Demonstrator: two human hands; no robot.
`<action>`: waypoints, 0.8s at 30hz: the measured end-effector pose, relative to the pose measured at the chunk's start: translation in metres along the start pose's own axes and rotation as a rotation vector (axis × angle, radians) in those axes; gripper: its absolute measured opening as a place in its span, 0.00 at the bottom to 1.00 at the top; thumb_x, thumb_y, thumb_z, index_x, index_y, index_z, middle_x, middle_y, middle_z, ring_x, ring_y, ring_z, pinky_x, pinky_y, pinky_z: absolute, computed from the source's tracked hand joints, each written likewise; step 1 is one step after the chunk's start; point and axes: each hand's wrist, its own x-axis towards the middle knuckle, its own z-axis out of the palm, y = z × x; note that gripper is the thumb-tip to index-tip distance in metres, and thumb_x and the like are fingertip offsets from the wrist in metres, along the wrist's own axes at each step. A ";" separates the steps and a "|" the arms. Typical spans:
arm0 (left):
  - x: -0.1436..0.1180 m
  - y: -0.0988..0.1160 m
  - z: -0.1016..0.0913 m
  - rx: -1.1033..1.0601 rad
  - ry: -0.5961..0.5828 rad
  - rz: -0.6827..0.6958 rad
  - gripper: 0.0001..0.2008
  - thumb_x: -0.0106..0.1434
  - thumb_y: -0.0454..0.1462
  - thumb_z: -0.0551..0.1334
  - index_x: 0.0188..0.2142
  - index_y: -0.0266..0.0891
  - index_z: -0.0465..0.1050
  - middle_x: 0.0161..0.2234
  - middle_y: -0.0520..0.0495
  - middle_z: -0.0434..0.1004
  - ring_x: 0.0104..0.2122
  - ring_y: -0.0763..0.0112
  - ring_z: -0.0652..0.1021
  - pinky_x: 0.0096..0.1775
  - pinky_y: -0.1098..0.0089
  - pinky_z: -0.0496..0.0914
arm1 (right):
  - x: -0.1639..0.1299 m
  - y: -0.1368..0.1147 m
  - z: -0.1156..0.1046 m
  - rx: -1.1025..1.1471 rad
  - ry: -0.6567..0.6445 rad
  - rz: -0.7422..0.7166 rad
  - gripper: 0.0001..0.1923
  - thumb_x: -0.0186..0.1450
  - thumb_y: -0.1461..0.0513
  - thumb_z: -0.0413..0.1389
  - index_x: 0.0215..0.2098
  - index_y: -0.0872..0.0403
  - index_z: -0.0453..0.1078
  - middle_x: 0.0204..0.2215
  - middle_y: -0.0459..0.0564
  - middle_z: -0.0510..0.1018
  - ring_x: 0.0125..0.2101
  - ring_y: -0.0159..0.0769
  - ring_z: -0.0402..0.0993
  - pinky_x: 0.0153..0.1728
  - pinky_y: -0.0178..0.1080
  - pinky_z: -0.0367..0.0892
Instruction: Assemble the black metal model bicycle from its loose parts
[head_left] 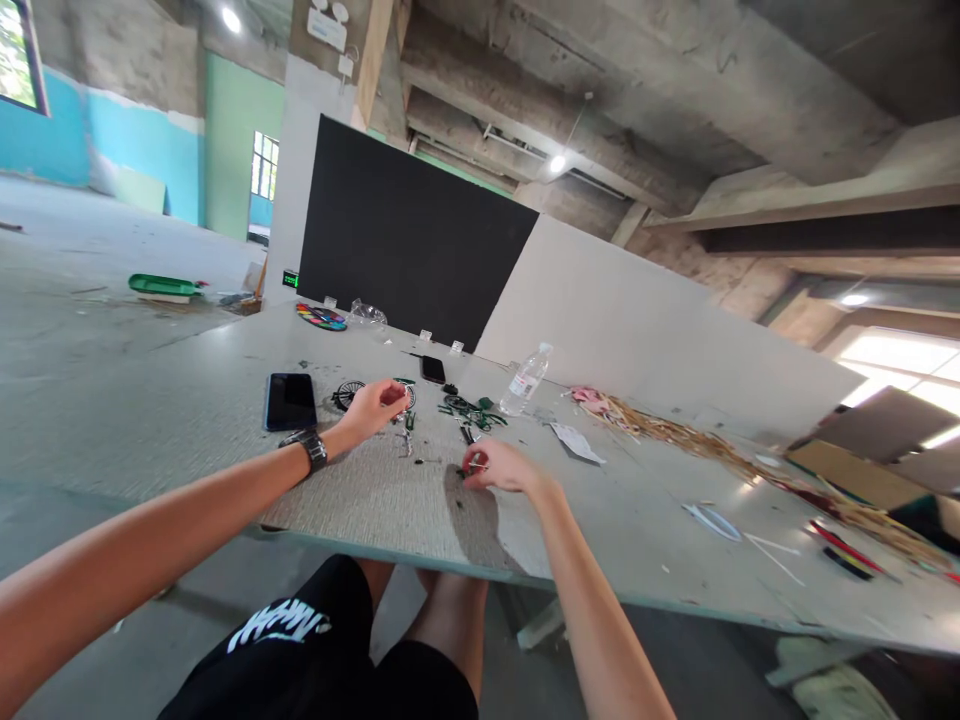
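The person is sitting at a long grey table (187, 420), both bare arms stretching out over it; the left hand (373, 405), with a dark watch (310, 446) on its wrist, is resting on the tabletop with its fingers curling in around something small, though what they are pinching is too tiny to make out; a small black wheel (346, 393) is lying just beside that hand, on its far side. The right hand (501, 466) is lying nearer the table's front edge, its fingertips closing together on a thin small part (475, 466); it is casting a dark shadow on the table below it. Between the two hands a few little metal pieces (407, 437) are lying loose. Just beyond the hands a cluster of green parts (472, 411) is spreading out; a dark phone (290, 400) is lying flat to the left of the wheel, and a second phone (433, 369) is sitting further back. A clear plastic bottle (526, 380) is lying tilted to the right of the green parts; a slip of paper (576, 441) is lying past it, and a strip of straw-like scraps (675, 432) is trailing off toward the right. A colourful disc (322, 317) is sitting at the far edge.
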 end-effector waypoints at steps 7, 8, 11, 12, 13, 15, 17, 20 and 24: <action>0.006 -0.005 -0.004 -0.027 0.236 -0.054 0.16 0.58 0.49 0.64 0.35 0.38 0.73 0.30 0.46 0.79 0.29 0.67 0.78 0.33 0.68 0.71 | 0.052 -0.011 -0.005 0.040 0.048 -0.021 0.14 0.51 0.58 0.72 0.36 0.50 0.80 0.31 0.48 0.81 0.29 0.36 0.74 0.28 0.34 0.61; 0.007 -0.007 -0.005 -0.025 0.276 -0.063 0.16 0.58 0.49 0.64 0.35 0.38 0.73 0.30 0.46 0.79 0.29 0.67 0.77 0.33 0.68 0.71 | 0.062 -0.015 -0.010 0.037 0.025 -0.028 0.14 0.50 0.59 0.72 0.35 0.51 0.80 0.30 0.48 0.81 0.28 0.35 0.73 0.27 0.34 0.61; 0.009 -0.010 -0.008 -0.016 0.350 -0.082 0.16 0.58 0.50 0.64 0.35 0.38 0.72 0.30 0.47 0.79 0.30 0.67 0.78 0.33 0.69 0.70 | 0.088 -0.032 -0.017 0.087 0.116 -0.061 0.10 0.58 0.57 0.67 0.37 0.52 0.80 0.28 0.47 0.81 0.26 0.34 0.71 0.26 0.33 0.60; 0.009 -0.011 -0.009 -0.014 0.360 -0.084 0.17 0.58 0.50 0.64 0.35 0.39 0.72 0.30 0.47 0.79 0.30 0.67 0.78 0.33 0.69 0.70 | 0.094 -0.038 -0.015 0.099 0.145 -0.091 0.10 0.61 0.57 0.64 0.38 0.53 0.79 0.27 0.47 0.80 0.25 0.33 0.71 0.27 0.33 0.60; 0.009 -0.012 -0.009 -0.011 0.362 -0.085 0.17 0.58 0.50 0.64 0.35 0.39 0.72 0.30 0.47 0.79 0.30 0.67 0.78 0.33 0.69 0.70 | 0.098 -0.044 -0.012 0.101 0.166 -0.133 0.09 0.63 0.57 0.63 0.39 0.53 0.79 0.27 0.47 0.81 0.26 0.34 0.72 0.28 0.34 0.61; 0.009 -0.012 -0.009 0.002 0.348 -0.082 0.17 0.58 0.51 0.63 0.35 0.39 0.72 0.30 0.47 0.79 0.30 0.67 0.78 0.33 0.69 0.70 | 0.103 -0.050 0.000 0.111 0.204 -0.230 0.10 0.64 0.57 0.61 0.41 0.53 0.80 0.30 0.48 0.82 0.28 0.34 0.73 0.30 0.34 0.62; 0.009 -0.012 -0.009 0.019 0.325 -0.081 0.17 0.59 0.51 0.63 0.35 0.39 0.72 0.29 0.47 0.79 0.30 0.67 0.78 0.33 0.69 0.69 | 0.101 -0.046 0.011 0.113 0.262 -0.273 0.09 0.66 0.59 0.59 0.39 0.53 0.80 0.32 0.49 0.82 0.30 0.35 0.73 0.33 0.34 0.63; 0.007 -0.009 -0.009 0.024 0.308 -0.081 0.17 0.58 0.50 0.63 0.35 0.39 0.72 0.29 0.47 0.79 0.29 0.67 0.77 0.33 0.68 0.69 | 0.089 -0.023 0.015 0.127 0.482 -0.191 0.15 0.70 0.54 0.54 0.41 0.54 0.79 0.35 0.51 0.83 0.33 0.37 0.75 0.35 0.35 0.64; 0.006 -0.005 -0.010 0.002 0.303 -0.111 0.19 0.57 0.52 0.64 0.34 0.39 0.71 0.27 0.48 0.78 0.27 0.68 0.76 0.31 0.69 0.68 | 0.074 0.008 0.009 0.105 0.697 0.160 0.19 0.73 0.54 0.49 0.46 0.53 0.78 0.39 0.55 0.83 0.38 0.40 0.77 0.37 0.36 0.64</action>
